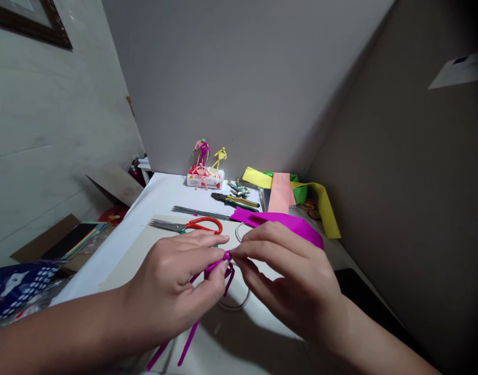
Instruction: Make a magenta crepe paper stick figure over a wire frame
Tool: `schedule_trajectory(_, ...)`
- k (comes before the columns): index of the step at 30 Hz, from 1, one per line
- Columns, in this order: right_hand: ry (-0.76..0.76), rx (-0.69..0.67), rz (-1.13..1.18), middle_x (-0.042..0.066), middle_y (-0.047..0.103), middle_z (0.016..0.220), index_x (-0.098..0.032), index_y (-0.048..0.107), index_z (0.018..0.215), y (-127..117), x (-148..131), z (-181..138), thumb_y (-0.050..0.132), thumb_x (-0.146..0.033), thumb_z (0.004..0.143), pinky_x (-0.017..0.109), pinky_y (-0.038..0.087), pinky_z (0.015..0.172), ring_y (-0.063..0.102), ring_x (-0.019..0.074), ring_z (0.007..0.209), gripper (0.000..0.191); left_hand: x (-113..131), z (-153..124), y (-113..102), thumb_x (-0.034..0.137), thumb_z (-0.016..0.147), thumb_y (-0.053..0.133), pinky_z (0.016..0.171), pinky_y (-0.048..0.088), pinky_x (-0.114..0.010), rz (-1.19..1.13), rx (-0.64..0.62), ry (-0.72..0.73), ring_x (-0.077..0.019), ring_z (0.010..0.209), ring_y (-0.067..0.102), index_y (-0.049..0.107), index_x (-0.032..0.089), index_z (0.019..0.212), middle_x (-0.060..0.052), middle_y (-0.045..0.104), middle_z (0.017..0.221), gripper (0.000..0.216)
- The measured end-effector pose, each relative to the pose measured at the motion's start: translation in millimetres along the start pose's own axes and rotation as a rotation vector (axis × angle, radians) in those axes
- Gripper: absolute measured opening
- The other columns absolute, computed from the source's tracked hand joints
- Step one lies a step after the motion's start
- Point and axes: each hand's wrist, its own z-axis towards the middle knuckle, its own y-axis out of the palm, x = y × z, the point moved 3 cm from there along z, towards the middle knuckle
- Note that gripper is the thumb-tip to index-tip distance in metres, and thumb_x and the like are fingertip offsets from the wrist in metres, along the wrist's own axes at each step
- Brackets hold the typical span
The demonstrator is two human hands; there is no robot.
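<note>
Between my hands is a small magenta stick figure (213,267), its thin limbs hanging down below my left hand. My left hand (192,276) pinches it near the top with thumb and forefinger. The fingertips of my right hand (285,271) are pressed together at the figure's small knotted head (228,255), from the right side. Under the hands lies a loop of pale wire (236,308), partly covered. Just beyond my left hand rest red-handled scissors (184,225). A magenta crepe-paper strip (289,224) lies behind my right hand.
Farther back are pliers (234,201), a bundle of thin wires (201,213) and a small box (205,178) with several coloured stick figures. Yellow (328,208), pink (281,192) and green strips lie at the back right. Grey panels (242,78) stand behind and to the right.
</note>
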Motion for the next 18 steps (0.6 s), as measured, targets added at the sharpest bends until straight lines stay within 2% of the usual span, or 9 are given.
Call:
schedule_trajectory(5,-0.066,-0.075,-0.197,0.009,0.066,0.075,-0.013,0.065,0.084,4.1,-4.5,-1.5,0.055,-0.005,0.083,0.030,0.047,0.062,0.057,0.0171,0.068,0.013,0.8,-0.4,0.7,0.005,0.077,0.056,0.090,0.053,-0.028,-0.010,-0.011,0.011,-0.0183,0.088,0.072,0.064,0.017,0.069,-0.004,0.073,0.069,0.016)
schedule_trajectory(9,-0.033,-0.054,-0.160,0.009,0.064,0.075,-0.013,0.062,0.080,7.6,-1.9,-1.9,0.054,-0.005,0.081,0.030,0.047,0.063,0.057,0.0175,0.069,0.011,0.8,1.1,1.5,0.004,0.077,0.055,0.085,0.055,-0.029,-0.012,-0.041,-0.004,-0.0175,0.078,0.072,0.065,0.016,0.069,-0.005,0.073,0.069,0.017)
schedule_trajectory(11,0.037,-0.051,-0.054,0.007,0.062,0.074,-0.015,0.060,0.079,8.2,1.3,-0.8,0.053,-0.005,0.080,0.029,0.046,0.063,0.056,0.0163,0.069,0.011,0.9,1.2,1.4,0.005,0.077,0.054,0.085,0.055,-0.029,-0.007,-0.053,-0.003,-0.0175,0.078,0.072,0.065,0.017,0.070,-0.004,0.073,0.069,0.017)
schedule_trajectory(15,0.277,-0.155,0.220,0.002,0.059,0.072,-0.016,0.057,0.076,8.8,8.2,2.1,0.053,-0.007,0.081,0.024,0.044,0.060,0.053,0.0127,0.066,0.011,2.2,1.5,0.4,0.007,0.079,0.052,0.083,0.056,-0.030,-0.029,-0.073,0.014,-0.0159,0.071,0.070,0.065,0.018,0.073,-0.002,0.072,0.067,0.018)
schedule_trajectory(18,0.434,-0.180,0.371,0.000,0.058,0.071,-0.016,0.057,0.074,8.8,12.9,3.0,0.055,-0.005,0.078,0.023,0.044,0.060,0.052,0.0115,0.066,0.011,3.7,3.0,-0.5,0.007,0.080,0.052,0.081,0.056,-0.030,-0.032,-0.078,0.030,-0.0161,0.068,0.070,0.065,0.018,0.074,-0.002,0.071,0.066,0.018)
